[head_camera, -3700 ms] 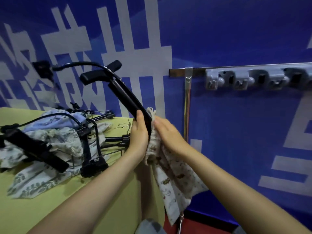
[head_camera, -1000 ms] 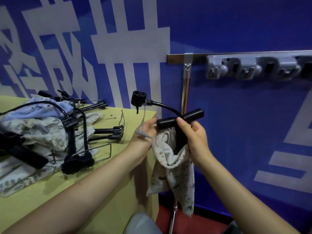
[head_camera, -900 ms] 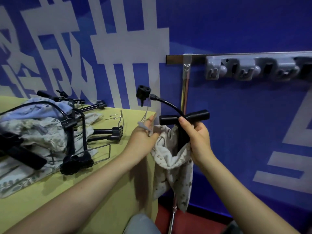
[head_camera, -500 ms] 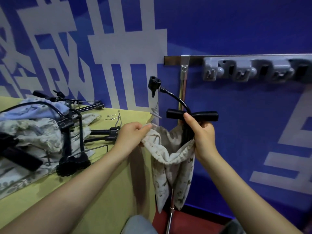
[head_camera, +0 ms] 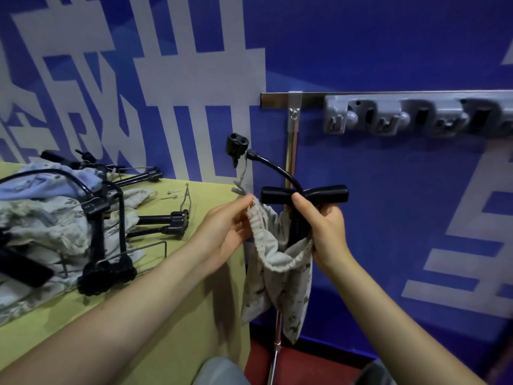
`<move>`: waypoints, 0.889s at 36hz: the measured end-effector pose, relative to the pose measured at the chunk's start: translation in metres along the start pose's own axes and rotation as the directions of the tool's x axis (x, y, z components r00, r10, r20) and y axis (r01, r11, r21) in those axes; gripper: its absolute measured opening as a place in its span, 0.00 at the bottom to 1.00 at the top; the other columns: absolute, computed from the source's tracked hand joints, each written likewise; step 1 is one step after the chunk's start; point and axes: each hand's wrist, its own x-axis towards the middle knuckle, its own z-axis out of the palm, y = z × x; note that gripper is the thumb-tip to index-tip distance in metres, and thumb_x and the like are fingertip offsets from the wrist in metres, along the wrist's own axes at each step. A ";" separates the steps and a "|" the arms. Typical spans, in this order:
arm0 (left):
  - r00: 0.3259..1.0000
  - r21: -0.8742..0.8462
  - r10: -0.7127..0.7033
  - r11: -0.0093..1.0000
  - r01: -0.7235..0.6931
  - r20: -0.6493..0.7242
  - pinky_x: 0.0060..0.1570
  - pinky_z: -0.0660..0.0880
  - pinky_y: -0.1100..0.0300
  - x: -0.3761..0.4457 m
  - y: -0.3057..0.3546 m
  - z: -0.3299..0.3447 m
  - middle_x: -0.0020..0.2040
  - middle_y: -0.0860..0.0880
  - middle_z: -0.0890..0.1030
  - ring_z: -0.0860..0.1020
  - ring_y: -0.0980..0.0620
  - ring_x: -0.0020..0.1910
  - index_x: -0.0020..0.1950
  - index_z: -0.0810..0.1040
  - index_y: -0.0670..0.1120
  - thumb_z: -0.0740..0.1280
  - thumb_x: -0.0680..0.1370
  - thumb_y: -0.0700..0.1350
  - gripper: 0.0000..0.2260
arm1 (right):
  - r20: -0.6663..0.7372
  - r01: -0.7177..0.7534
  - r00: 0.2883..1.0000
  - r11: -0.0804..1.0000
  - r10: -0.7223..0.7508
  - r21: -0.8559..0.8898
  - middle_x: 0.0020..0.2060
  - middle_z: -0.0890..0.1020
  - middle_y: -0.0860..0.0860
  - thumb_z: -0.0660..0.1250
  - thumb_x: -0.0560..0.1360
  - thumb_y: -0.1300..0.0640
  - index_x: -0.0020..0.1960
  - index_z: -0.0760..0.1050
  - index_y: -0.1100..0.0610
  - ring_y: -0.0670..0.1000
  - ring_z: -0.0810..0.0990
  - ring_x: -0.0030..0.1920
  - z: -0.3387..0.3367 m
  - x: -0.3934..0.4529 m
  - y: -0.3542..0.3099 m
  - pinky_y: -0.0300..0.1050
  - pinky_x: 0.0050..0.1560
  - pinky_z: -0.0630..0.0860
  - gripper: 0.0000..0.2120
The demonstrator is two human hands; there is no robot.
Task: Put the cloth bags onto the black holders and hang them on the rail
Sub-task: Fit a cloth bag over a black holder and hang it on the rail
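Observation:
A black holder [head_camera: 305,194] with a T-shaped handle and a curved hose stands upright inside a patterned cloth bag [head_camera: 280,279]. My right hand [head_camera: 322,226] grips the holder's shaft just under the handle, together with the bag's right rim. My left hand [head_camera: 227,229] pinches the bag's gathered left rim and holds the mouth wide. The bag hangs down beside the table's right edge. The metal rail [head_camera: 311,96] with grey clips [head_camera: 388,118] runs along the blue wall above and to the right.
On the yellow-green table [head_camera: 166,273] to the left lies a pile of more cloth bags [head_camera: 47,226] and several black holders [head_camera: 105,245]. A vertical metal post [head_camera: 291,151] drops from the rail behind the bag. The floor below is red.
The holder was turned upright and lowered into the bag. Since one second ago both hands moved right and up a little, and the left hand now pinches the rim, stretching the mouth open.

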 end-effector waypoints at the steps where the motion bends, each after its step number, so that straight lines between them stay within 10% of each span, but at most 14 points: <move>1: 1.000 -0.030 0.003 1.000 -0.003 -0.008 0.48 0.75 0.56 -0.001 0.002 0.002 0.35 0.47 0.81 0.79 0.51 0.37 0.43 0.79 0.43 0.65 0.78 0.43 0.07 | 0.012 -0.001 1.000 1.000 0.001 -0.001 0.40 0.81 0.57 0.75 0.69 0.52 0.44 0.77 0.60 0.54 0.82 0.43 0.001 -0.001 -0.001 0.46 0.46 0.80 0.12; 8: 0.990 -0.082 0.126 0.989 -0.121 0.060 0.48 0.71 0.59 -0.009 0.021 0.003 0.35 0.51 0.81 0.77 0.55 0.37 0.33 0.84 0.47 0.65 0.77 0.46 0.14 | -0.010 -0.012 1.000 0.999 0.012 -0.045 0.38 0.82 0.54 0.72 0.73 0.54 0.46 0.78 0.63 0.53 0.83 0.43 0.007 -0.003 -0.003 0.45 0.47 0.80 0.12; 16: 0.971 0.087 0.228 0.968 -0.234 0.076 0.59 0.73 0.55 -0.012 0.016 0.005 0.48 0.45 0.85 0.82 0.52 0.48 0.55 0.78 0.36 0.57 0.82 0.44 0.14 | -0.063 -0.044 0.997 0.999 0.045 0.009 0.39 0.81 0.54 0.73 0.72 0.53 0.46 0.78 0.62 0.51 0.83 0.43 0.008 -0.008 0.003 0.44 0.45 0.79 0.12; 20: 0.958 0.195 0.273 0.938 -0.285 0.084 0.64 0.71 0.50 -0.010 0.012 0.003 0.53 0.42 0.84 0.80 0.47 0.58 0.43 0.80 0.42 0.54 0.84 0.41 0.17 | -0.118 -0.041 0.992 0.995 0.052 0.092 0.42 0.82 0.56 0.74 0.68 0.49 0.47 0.78 0.62 0.55 0.82 0.47 0.003 -0.008 0.001 0.50 0.51 0.79 0.17; 26: 0.968 0.133 0.180 0.970 -0.204 0.172 0.46 0.77 0.61 -0.013 0.007 0.005 0.45 0.49 0.84 0.81 0.53 0.48 0.49 0.80 0.44 0.59 0.81 0.42 0.10 | -0.009 -0.036 0.999 0.997 0.036 0.062 0.43 0.83 0.60 0.74 0.70 0.51 0.46 0.79 0.62 0.56 0.83 0.46 0.005 -0.012 -0.004 0.45 0.45 0.79 0.14; 32: 0.963 0.156 0.188 0.963 -0.219 0.195 0.48 0.76 0.61 -0.015 0.003 0.005 0.46 0.50 0.82 0.80 0.54 0.47 0.49 0.76 0.48 0.61 0.80 0.42 0.05 | 0.023 -0.014 1.000 1.000 0.015 -0.004 0.44 0.83 0.60 0.71 0.74 0.55 0.48 0.78 0.63 0.59 0.83 0.48 0.008 -0.012 -0.006 0.46 0.47 0.80 0.11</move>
